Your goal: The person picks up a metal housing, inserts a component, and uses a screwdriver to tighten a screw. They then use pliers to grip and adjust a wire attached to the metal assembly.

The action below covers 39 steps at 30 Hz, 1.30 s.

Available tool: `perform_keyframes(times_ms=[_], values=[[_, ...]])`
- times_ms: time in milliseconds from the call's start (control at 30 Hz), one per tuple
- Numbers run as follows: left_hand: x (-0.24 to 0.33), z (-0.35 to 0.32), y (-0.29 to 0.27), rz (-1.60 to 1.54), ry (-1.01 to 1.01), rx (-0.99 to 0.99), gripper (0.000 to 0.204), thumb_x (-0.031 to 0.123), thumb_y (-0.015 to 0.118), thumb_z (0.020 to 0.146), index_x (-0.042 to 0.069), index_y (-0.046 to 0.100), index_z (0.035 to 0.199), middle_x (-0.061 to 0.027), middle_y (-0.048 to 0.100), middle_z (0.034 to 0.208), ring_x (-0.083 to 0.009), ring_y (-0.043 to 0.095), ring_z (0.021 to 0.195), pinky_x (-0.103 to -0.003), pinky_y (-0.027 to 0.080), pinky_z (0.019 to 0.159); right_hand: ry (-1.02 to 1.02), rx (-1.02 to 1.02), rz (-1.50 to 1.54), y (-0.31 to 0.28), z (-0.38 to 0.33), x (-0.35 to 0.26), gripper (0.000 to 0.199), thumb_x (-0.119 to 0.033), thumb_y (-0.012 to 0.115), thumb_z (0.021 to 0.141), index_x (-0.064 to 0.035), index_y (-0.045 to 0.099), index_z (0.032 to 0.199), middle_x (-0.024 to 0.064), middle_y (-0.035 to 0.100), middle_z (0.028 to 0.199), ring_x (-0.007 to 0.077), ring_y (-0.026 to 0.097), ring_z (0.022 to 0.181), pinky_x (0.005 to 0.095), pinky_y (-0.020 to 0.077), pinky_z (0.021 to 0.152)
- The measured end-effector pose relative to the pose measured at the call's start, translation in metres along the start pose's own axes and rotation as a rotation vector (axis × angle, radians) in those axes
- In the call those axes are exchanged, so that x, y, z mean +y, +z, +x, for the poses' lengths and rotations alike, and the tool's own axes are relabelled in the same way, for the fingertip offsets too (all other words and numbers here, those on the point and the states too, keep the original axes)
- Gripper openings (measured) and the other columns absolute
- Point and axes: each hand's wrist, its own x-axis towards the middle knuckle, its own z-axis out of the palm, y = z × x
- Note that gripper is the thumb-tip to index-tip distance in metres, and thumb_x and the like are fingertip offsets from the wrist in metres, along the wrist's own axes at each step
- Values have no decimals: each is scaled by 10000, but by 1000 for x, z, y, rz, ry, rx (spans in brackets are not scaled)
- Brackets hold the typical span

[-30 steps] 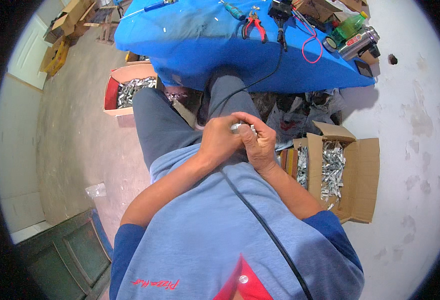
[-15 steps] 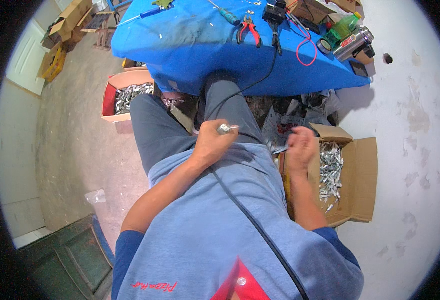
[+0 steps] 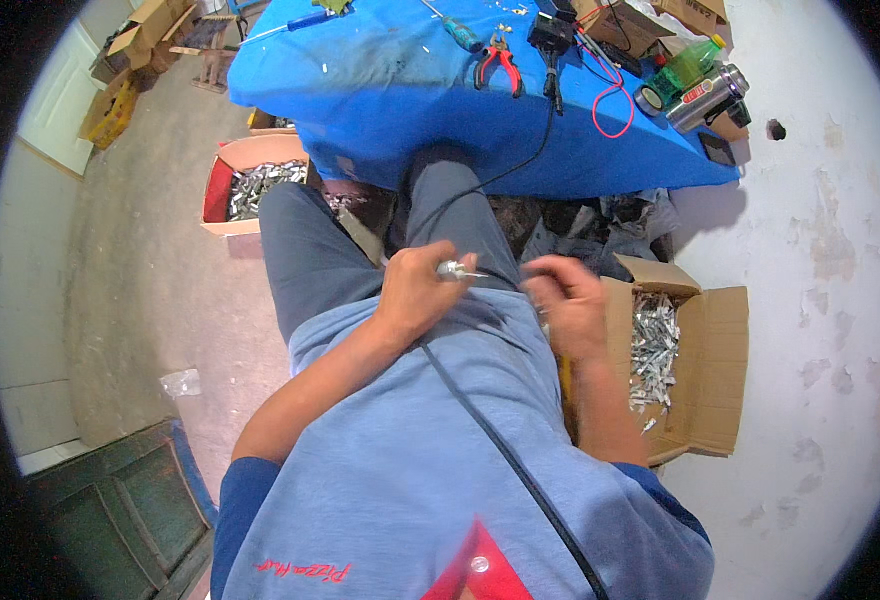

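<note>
From the head camera we see our left hand (image 3: 415, 293) gripping a small metal piece (image 3: 457, 269), its thin tip pointing right. Our right hand (image 3: 565, 305) is blurry; we cannot tell its grip. It is nearer the box of metal parts (image 3: 695, 370).

Bright even daylight; fisheye-bent edges; right hand (image 3: 567, 305) motion-blurred.

We identify a small workshop: a blue-covered table (image 3: 410, 90) carries red pliers (image 3: 500, 68) and a screwdriver (image 3: 457, 32); cardboard boxes (image 3: 705, 370) of small metal parts stand on the bare concrete floor (image 3: 150, 290).
</note>
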Motion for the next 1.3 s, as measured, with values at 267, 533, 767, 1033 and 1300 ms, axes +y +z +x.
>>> perform_keyframes(times_ms=[267,533,767,1033,1300], values=[[-1,2,-6,109,46,-1,329,236,734,833,11,574,654,-214,587,619,-404,620,615,-457,466,534,38,-169,234,55,10,-17,208,-198,656,953,4,692,986,41,669,760,72,592,706,256,481,613],[-6,1,-10,30,-44,-193,222,157,732,778,-24,611,736,-197,549,598,-245,535,495,-385,427,515,-61,-273,122,41,27,-10,188,-168,628,952,14,673,963,83,666,797,110,607,751,281,494,679],[4,2,-16,13,-79,-276,214,232,720,788,21,693,806,-214,619,668,-358,629,612,-431,478,574,97,-467,181,24,36,-18,161,-109,606,943,25,673,1002,38,672,872,93,593,821,269,490,736],[-4,0,-10,74,38,-135,366,288,803,777,-3,601,682,-199,541,584,-335,574,506,-394,414,481,99,-499,231,23,40,-9,183,-91,608,940,33,680,1054,35,687,916,90,603,852,258,499,766],[-2,2,-13,126,-17,-157,222,228,727,766,18,662,733,-213,631,671,-393,649,654,-463,492,586,85,-494,260,26,44,-6,182,-95,620,940,32,693,1049,26,689,907,84,602,853,252,500,769]])
